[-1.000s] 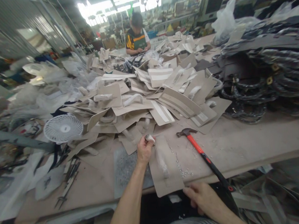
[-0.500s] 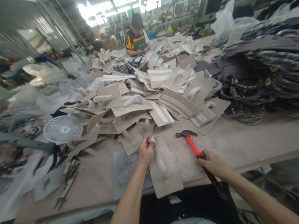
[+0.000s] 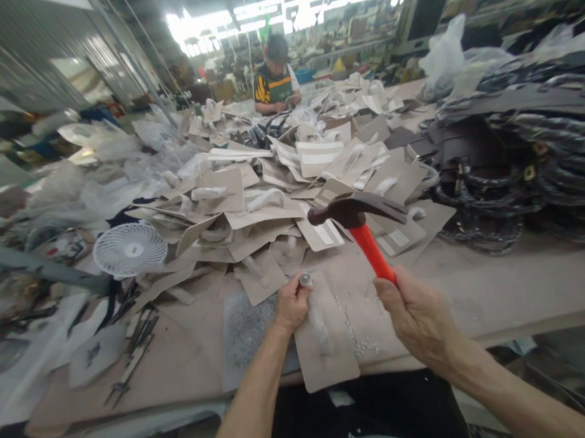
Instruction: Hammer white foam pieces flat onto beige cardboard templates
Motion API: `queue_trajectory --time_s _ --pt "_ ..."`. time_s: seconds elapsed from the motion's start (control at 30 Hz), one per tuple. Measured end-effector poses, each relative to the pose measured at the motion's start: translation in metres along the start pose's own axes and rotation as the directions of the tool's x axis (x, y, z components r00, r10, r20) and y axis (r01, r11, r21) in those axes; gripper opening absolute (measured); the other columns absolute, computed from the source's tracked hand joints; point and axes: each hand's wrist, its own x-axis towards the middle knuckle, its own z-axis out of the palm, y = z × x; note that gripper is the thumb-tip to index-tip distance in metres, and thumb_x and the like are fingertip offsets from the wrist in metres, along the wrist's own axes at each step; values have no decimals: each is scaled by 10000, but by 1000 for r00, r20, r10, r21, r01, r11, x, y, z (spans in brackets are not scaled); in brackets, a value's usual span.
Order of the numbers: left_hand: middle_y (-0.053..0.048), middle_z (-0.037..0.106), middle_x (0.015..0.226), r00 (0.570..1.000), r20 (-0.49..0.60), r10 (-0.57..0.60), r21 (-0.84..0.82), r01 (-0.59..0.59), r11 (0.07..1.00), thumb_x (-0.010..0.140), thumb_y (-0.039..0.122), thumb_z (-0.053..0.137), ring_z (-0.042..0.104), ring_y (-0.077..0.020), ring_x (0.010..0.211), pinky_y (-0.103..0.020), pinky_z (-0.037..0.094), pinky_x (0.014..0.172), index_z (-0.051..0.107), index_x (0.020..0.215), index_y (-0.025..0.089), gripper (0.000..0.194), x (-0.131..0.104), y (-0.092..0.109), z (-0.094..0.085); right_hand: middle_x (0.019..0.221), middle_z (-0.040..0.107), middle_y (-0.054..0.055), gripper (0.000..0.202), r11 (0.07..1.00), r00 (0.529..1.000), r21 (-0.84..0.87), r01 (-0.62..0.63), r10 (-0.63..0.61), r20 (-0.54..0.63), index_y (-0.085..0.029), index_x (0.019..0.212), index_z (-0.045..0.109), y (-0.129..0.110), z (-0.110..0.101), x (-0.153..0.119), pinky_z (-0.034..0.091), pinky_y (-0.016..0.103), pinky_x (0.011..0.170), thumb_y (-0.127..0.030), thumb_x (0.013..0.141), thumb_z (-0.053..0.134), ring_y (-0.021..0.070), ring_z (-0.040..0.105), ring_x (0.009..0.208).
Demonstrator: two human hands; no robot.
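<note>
My left hand [image 3: 291, 304] is closed around the upper end of a plastic-wrapped handle [image 3: 321, 334]. This handle is fixed to a beige panel [image 3: 333, 369] with rounded corners, which lies at the table's front edge. A small round metallic piece [image 3: 305, 280] shows at the thumb and fingertips. My right hand [image 3: 422, 317] grips a claw hammer [image 3: 372, 250] by its red and black handle, its head raised above the table to the right of the panel. Small whitish bits [image 3: 364, 346] are scattered right of the panel. A speckled grey slab [image 3: 240, 336] lies partly under my left forearm.
A heap of beige panels with wrapped handles [image 3: 262, 214] spreads beyond my hands. Stacked dark bag pieces [image 3: 489, 165] stand at the right. At the left are a white fan [image 3: 130, 249] and hand tools [image 3: 139, 350]. A person [image 3: 277, 80] works across the table.
The hammer has risen toward the camera in my right hand, from low over the table. My left hand stays at the handle end, whose round metal piece now faces up more.
</note>
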Motion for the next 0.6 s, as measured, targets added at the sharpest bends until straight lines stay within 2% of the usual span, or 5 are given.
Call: queue_trajectory --time_s 0.2,0.27,0.4,0.53,0.6 --pt "-28 674 759 999 7 -38 -22 39 999 817 248 585 603 -180 696 -257 451 680 699 960 189 192 1 -5 2 531 458 -21 254 921 934 -370 120 21 356 -221 768 471 11 4 11 133 288 506 -385 947 397 106 289 436" --pt "-29 684 792 999 8 -50 -34 50 998 811 254 589 608 -183 725 -260 458 706 702 968 199 201 1 -4 1 537 459 -22 287 919 948 -364 153 -33 316 -222 768 472 7 -2 17 139 285 508 -424 957 395 107 297 443" --pt "-39 707 868 998 20 -62 -35 63 997 809 268 578 628 -190 792 -273 476 771 701 978 200 220 2 2 0 547 484 -16 370 962 994 -252 105 -105 13 -223 790 470 1 -3 19 222 264 499 -473 993 288 114 378 447" --pt "-46 700 773 998 -3 -69 13 69 998 813 291 576 631 -211 719 -299 498 715 711 944 199 210 -1 2 3 512 572 12 344 932 967 -300 206 -147 207 -217 786 567 34 24 -2 188 289 456 -419 974 362 132 445 403" --pt "-61 722 837 999 10 -53 -1 53 999 844 348 567 662 -238 777 -322 519 732 717 999 209 255 -2 -7 7 594 659 30 315 915 969 -355 190 -116 219 -236 876 648 65 38 -7 266 290 466 -413 968 405 160 558 470"
